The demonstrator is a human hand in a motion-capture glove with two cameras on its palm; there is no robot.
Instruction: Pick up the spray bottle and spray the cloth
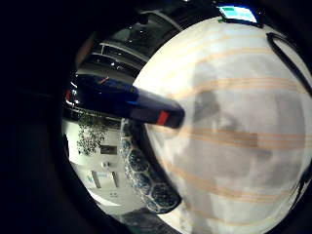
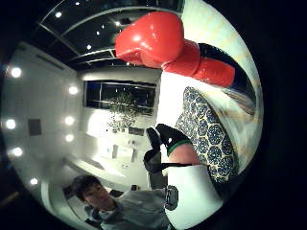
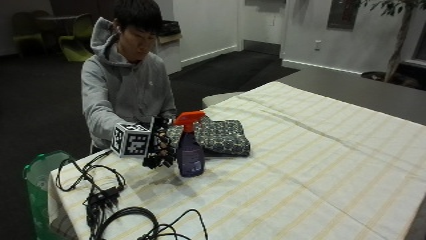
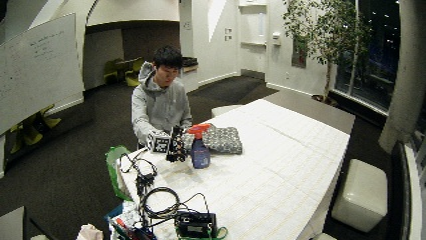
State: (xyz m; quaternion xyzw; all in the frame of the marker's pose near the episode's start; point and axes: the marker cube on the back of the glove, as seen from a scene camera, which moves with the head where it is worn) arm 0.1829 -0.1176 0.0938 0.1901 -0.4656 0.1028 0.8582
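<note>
My gloved right hand [image 3: 160, 145] hovers just beside the upright spray bottle [image 3: 190, 150] near the table's [image 3: 319, 165] corner, fingers relaxed, grasping nothing; the folded cloth [image 3: 223, 135] lies behind it.

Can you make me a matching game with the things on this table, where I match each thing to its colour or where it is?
Things:
1. blue plastic spray bottle with an orange-red trigger
2. folded cloth with a dark blue and white pattern
3. black-gloved right hand
4. black cables

Places:
A. lying flat behind the bottle
B. standing upright on the striped tablecloth
C. tangled at the near table corner
D. right beside the bottle

Pairs: 1-B, 2-A, 3-D, 4-C
</note>
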